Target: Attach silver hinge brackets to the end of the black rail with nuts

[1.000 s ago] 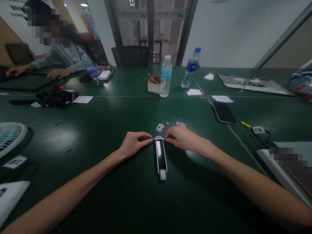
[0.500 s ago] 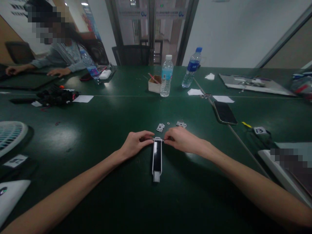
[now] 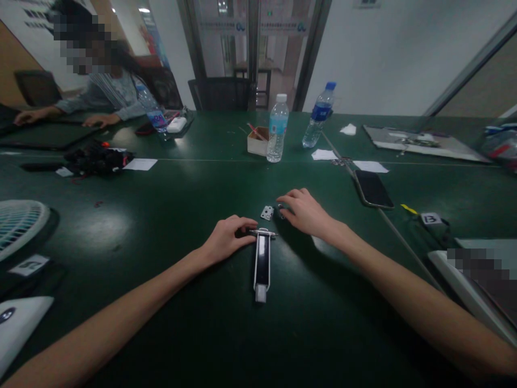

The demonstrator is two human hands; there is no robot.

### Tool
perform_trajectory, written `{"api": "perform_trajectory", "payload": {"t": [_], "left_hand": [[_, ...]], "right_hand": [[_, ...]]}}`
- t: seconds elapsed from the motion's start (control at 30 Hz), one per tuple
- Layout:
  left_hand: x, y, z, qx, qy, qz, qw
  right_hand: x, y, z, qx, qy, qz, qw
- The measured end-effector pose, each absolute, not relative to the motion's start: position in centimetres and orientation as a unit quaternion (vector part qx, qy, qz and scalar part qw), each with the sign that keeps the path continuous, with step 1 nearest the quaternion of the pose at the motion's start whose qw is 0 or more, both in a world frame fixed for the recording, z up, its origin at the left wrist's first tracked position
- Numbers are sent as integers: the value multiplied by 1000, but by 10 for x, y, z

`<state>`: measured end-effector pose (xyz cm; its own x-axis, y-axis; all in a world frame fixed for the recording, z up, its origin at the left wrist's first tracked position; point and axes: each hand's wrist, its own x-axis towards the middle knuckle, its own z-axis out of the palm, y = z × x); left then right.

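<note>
A long black and white block (image 3: 262, 263) lies on the green table (image 3: 161, 215) with a thin metal pin (image 3: 263, 233) across its far end. My left hand (image 3: 228, 238) is curled beside that end, fingertips pinching the pin's left part. My right hand (image 3: 306, 212) rests farther back, fingers bent down over small metal parts. A small hinge plate (image 3: 266, 213) lies just left of its fingertips.
Two water bottles (image 3: 277, 129) (image 3: 319, 114) and a small box (image 3: 257, 141) stand mid-table. A phone (image 3: 374, 188) lies to the right, a fan (image 3: 18, 226) to the left. Another person (image 3: 97, 86) sits at the far left. Paper slips (image 3: 139, 164) lie about.
My right hand let go of the pin's right end and moved back to the small metal parts. My left hand stayed at the pin.
</note>
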<state>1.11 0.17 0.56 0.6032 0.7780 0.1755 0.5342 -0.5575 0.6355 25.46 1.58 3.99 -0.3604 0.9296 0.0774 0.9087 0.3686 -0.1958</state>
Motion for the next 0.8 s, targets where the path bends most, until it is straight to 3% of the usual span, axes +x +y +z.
{"api": "perform_trajectory", "payload": {"t": [0.53, 0.67, 0.8], "left_hand": [[11, 1, 8, 851, 383, 235, 272], [12, -1, 12, 851, 382, 236, 273], [13, -3, 15, 843, 393, 242, 275]], "right_hand": [[257, 32, 25, -534, -845, 19, 24], [257, 31, 29, -542, -837, 33, 67], [252, 22, 45, -548, -810, 154, 141]]}}
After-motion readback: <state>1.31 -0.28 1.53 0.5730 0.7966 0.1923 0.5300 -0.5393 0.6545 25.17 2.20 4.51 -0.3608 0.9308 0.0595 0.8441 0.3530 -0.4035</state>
